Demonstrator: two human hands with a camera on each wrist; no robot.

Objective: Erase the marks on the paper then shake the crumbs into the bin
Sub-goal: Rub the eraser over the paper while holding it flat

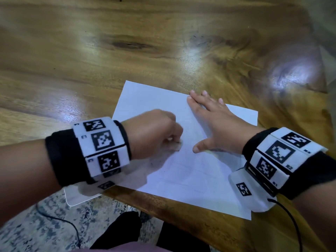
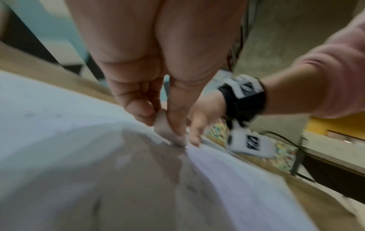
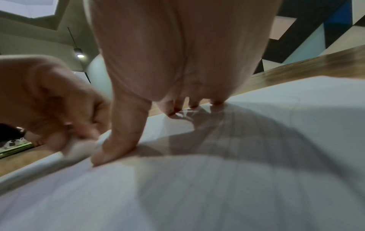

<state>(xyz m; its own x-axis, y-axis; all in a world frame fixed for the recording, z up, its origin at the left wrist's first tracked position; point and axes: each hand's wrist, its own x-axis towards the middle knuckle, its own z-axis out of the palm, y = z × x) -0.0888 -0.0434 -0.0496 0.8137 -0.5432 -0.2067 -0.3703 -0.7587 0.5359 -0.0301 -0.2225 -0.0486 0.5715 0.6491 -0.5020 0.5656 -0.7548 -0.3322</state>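
A white sheet of paper point(image 1: 196, 175) lies on the wooden table near its front edge. My left hand point(image 1: 156, 132) is curled over the sheet's left half and pinches a small pale eraser point(image 1: 177, 146) point(image 2: 168, 129) between thumb and fingers, its end down on the paper. My right hand point(image 1: 212, 120) lies flat on the sheet's upper right part with fingers spread, the thumb point(image 3: 118, 140) pressing the paper point(image 3: 197, 195) close to the eraser. Faint grey smudges show on the paper point(image 2: 59, 140) beside the left hand. No bin is in view.
The wooden table point(image 1: 109, 51) stretches away behind the paper. Its front edge point(image 1: 181, 202) runs diagonally below the sheet. Below the edge are a patterned floor point(image 1: 36, 224), a thin black cable point(image 1: 60, 220) and my dark-clothed legs point(image 1: 123, 231).
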